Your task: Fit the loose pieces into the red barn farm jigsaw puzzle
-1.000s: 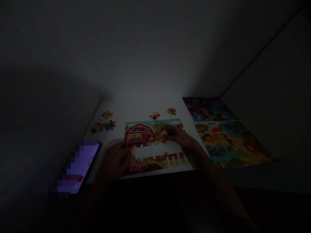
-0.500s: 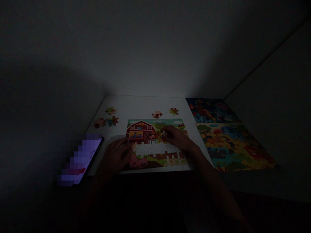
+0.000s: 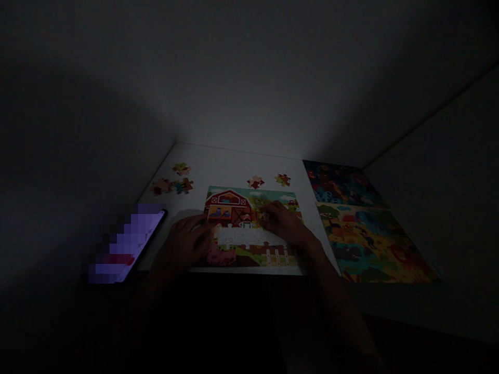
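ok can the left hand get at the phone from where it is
Probably yes: the left hand is at the barn puzzle, and nothing visible lies between that hand and the phone.

the puzzle (image 3: 254, 254) has a red-and-white barn (image 3: 231, 207).

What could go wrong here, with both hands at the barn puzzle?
1. The right hand is over the right part of the puzzle, beside the open gap; it might nudge neighbouring pieces out of line.
2. The phone lies close to the left hand and forearm, so a sideways move may bump it.
3. Light is dim; the loose pieces at far left could be misread.
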`<state>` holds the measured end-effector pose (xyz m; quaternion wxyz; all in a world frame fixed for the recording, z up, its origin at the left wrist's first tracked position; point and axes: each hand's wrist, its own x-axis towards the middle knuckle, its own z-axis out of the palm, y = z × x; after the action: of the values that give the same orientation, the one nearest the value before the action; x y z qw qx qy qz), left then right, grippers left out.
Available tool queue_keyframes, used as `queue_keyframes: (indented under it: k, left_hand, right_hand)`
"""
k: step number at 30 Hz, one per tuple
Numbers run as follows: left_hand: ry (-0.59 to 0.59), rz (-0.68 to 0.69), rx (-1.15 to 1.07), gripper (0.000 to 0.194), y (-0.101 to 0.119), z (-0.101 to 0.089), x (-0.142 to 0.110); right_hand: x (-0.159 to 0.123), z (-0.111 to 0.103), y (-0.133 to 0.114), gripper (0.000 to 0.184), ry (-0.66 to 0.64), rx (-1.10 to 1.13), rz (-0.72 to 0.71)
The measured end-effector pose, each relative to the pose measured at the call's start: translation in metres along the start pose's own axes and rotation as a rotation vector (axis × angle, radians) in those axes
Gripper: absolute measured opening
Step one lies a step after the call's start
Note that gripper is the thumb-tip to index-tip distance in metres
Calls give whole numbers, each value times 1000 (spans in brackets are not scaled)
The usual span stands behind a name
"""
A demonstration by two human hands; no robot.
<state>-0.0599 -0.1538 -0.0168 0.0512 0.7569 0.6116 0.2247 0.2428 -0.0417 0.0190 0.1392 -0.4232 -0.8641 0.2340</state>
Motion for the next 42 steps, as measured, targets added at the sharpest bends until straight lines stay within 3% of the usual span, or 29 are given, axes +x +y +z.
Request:
queue_keyframes:
  k: [13, 19, 30, 42]
  left_hand:
    - [-15, -17, -2, 39, 3, -3, 2]
    - [-3, 1, 9, 42, 1, -1, 1]
    - [-9, -16, -15, 41, 3, -3, 2]
    - [17, -32, -36, 38, 2, 0, 2]
  right_hand:
    - [0, 0, -1, 18, -36, -18, -4]
    - [1, -2, 7, 28, 34, -15, 42]
    - [4, -2, 17, 17, 76, 20, -13]
    - [8, 4, 12, 11, 70, -18, 35]
